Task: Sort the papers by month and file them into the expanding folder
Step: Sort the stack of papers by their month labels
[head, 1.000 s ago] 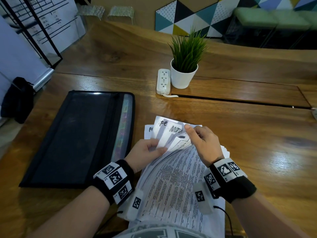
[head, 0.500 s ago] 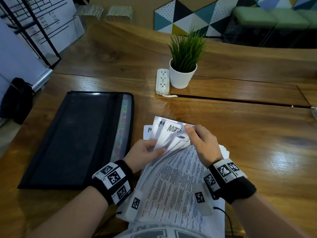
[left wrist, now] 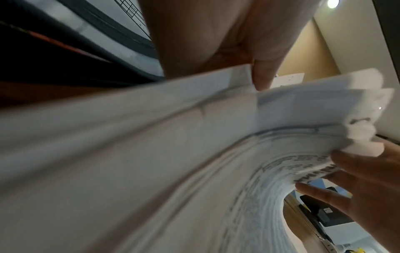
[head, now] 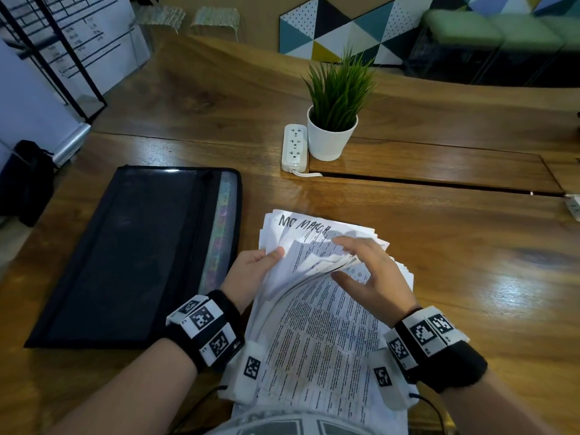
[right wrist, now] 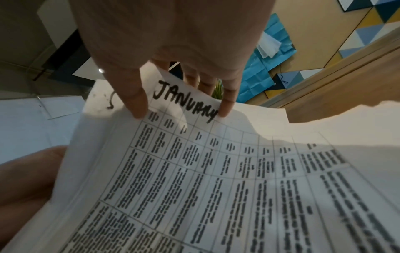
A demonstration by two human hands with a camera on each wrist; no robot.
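A stack of printed papers (head: 317,340) lies on the wooden table (head: 470,277) in front of me. My left hand (head: 260,265) grips the raised left edge of several lifted sheets, thumb on top. My right hand (head: 354,262) pinches their top corners, fingers over and thumb under. In the right wrist view that thumb and those fingers (right wrist: 134,102) hold a table-printed sheet marked "JANUARY" (right wrist: 194,162). A sheet marked "MARCH" (head: 310,227) shows behind. The black expanding folder (head: 131,252) lies flat to the left, coloured tabs along its right side.
A potted plant (head: 329,142) and a white power strip (head: 293,149) stand beyond the papers. A long slot (head: 439,185) cuts across the table at the right. A black bag (head: 28,180) sits on the floor at the far left.
More sheets have been flipped up from the stack. My right hand has slid from the far top corner down onto the lifted bundle. A "FE…" heading seen earlier is now hidden.
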